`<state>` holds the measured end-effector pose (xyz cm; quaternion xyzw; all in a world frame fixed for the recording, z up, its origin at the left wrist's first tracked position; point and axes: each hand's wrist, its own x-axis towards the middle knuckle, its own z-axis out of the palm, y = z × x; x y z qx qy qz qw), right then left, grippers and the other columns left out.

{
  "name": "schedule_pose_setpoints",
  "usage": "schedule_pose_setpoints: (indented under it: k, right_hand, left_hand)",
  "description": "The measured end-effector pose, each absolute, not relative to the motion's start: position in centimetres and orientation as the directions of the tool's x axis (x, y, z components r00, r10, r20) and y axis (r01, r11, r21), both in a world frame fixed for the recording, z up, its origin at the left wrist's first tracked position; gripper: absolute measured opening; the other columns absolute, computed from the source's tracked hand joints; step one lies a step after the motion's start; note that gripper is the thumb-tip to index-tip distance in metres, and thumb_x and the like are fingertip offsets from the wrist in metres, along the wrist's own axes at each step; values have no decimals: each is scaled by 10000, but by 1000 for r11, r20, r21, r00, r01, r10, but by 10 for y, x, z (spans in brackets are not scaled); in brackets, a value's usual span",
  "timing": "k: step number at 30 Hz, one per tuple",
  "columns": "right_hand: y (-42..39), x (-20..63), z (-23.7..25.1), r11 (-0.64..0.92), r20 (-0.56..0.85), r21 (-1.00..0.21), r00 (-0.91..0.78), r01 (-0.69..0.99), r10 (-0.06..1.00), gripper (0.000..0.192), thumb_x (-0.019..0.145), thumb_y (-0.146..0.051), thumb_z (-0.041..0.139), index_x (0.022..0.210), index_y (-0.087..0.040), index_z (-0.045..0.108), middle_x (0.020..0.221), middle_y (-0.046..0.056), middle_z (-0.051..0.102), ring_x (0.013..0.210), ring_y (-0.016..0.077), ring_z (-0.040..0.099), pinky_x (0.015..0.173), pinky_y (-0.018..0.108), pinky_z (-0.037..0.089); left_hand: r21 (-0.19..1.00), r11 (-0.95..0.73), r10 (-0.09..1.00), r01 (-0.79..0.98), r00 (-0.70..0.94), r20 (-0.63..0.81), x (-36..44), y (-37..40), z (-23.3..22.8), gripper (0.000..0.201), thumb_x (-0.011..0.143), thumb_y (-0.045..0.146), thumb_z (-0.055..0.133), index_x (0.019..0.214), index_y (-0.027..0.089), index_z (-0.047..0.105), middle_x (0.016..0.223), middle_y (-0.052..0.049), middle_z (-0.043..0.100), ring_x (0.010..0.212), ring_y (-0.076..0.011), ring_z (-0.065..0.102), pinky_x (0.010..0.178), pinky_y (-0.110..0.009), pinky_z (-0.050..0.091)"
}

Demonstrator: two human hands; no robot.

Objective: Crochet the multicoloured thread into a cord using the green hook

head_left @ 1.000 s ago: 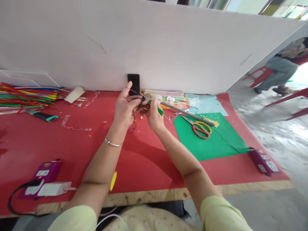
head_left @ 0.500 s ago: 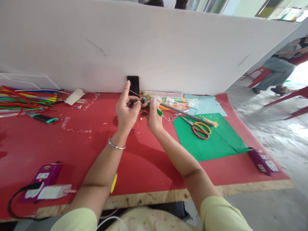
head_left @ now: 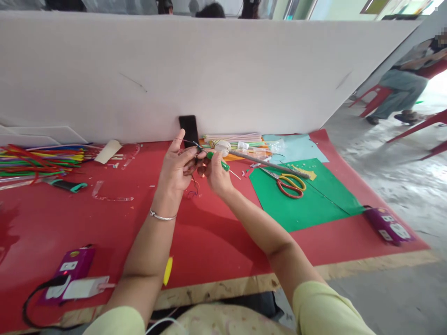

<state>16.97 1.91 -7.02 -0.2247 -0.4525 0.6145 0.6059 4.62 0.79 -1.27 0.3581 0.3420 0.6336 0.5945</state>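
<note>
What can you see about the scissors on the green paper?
The scissors lie flat on the green paper, to the right of the person's hands, and no hand touches them. They have two looped handles, one yellow and one red, that look like plastic, pointing to the right. The thin grey blades, which look like metal, point up and left and appear closed. A long grey stick lies just beyond them, near the blade tips. Whether it touches them is unclear.
</note>
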Motion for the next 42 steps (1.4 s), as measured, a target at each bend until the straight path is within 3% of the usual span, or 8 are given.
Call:
schedule_pose_setpoints:
  k: [3, 8, 15, 21, 27, 35, 42]
  right_hand:
    - [24, 175, -65, 132, 343, -750, -210, -648, 916, 793, 837, -1031, 700, 884, -240, 664, 784, -15, 570, 665, 139, 553, 549, 252, 515]
    - [35, 193, -66, 157, 399, -810, -335, -566, 854, 822, 866, -1041, 641, 854, -221, 690, 875, 4, 615, 654, 117, 574, 514, 229, 507]
    - [46, 219, -65, 304, 464, -867, -416, -394, 782, 764, 933, -945, 698, 905, -184, 766, 1204, 99, 726, 887, 151, 726, 688, 247, 666]
    - [50, 220, -65, 311, 491, -851, -427, -424, 760, 707, 971, -892, 702, 871, -196, 778, 1211, 125, 748, 1041, 198, 765, 872, 314, 740]
    - [45, 223, -57, 352, 496, -859, -437, -371, 750, 732, 932, -919, 718, 913, -198, 842, 1221, 122, 698, 1102, 219, 736, 873, 310, 737]
    - [44, 231, -50, 428, 551, -830, -408, -357, 728, 638, 958, -832, 784, 1004, -206, 900, 1201, 105, 726, 923, 196, 793, 782, 357, 743]
    - [38, 234, -43, 475, 569, -821, -380, -317, 729, 632, 927, -828, 826, 1018, -207, 897, 1255, 134, 805, 877, 212, 853, 717, 345, 718]
  left_hand:
    - [869, 15, 998, -495, 61, 18, 37, 8, -8, 1189, 769, 178, 953, 1828, 302, 427, 617, 135, 588, 407, -46, 334, 412, -162, 217]
    - [883, 132, 969, -451, 245, -19, 27, 6, -1, 1070, 751, 209, 968, 1738, 273, 560, 826, 22, 773, 416, -7, 289, 410, -149, 195]
    - [892, 175, 960, -418, 274, -60, 20, 7, 1, 778, 709, 162, 971, 1452, 283, 775, 823, 13, 781, 426, -3, 316, 437, -136, 215]
    - [901, 95, 977, -423, 212, -3, 22, 8, -3, 947, 690, 235, 1034, 1576, 271, 703, 807, -3, 805, 430, -25, 338, 434, -163, 218]
    - [910, 68, 988, -409, 155, -4, 25, 6, -2, 1139, 690, 182, 1005, 1736, 312, 572, 756, 59, 763, 427, -29, 340, 442, -167, 224]
    - [921, 3, 997, -390, 67, 25, 24, 0, 2, 1048, 655, 109, 977, 1644, 255, 663, 602, 126, 592, 427, -35, 306, 440, -201, 195]
    - [927, 25, 991, -373, 133, 26, 17, 2, 0, 922, 712, 186, 1013, 1580, 267, 710, 543, 142, 447, 423, -48, 301, 469, -238, 180]
